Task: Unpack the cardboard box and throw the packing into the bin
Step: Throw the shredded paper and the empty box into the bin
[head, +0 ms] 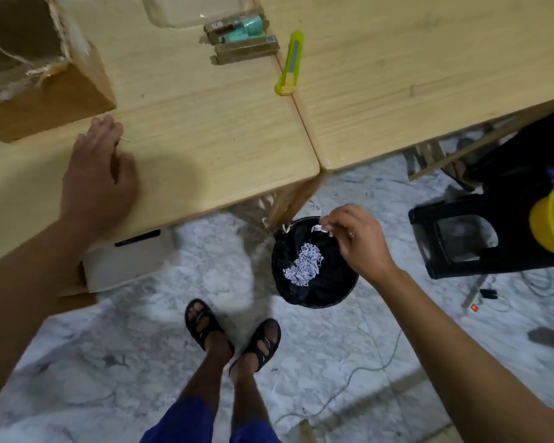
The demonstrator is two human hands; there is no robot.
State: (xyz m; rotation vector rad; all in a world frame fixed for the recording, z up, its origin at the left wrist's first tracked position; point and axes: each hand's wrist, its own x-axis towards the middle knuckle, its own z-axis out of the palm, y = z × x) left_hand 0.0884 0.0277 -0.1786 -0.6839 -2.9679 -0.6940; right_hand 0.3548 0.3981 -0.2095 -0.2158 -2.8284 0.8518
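Round black bin [314, 295] on marbled floor, crinkled white paper shreds [304, 264] heaped inside. Right hand [360, 241] above its rim, fingertips pinching a few shreds. Left hand [98, 174] flat on pale wood-grain table [211, 139], fingers relaxed, near torn cardboard box [36, 71].

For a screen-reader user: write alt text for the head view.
The right hand pinches shredded paper over a black bin on the floor, already holding shreds. The left hand rests on the wooden table near an opened cardboard box.
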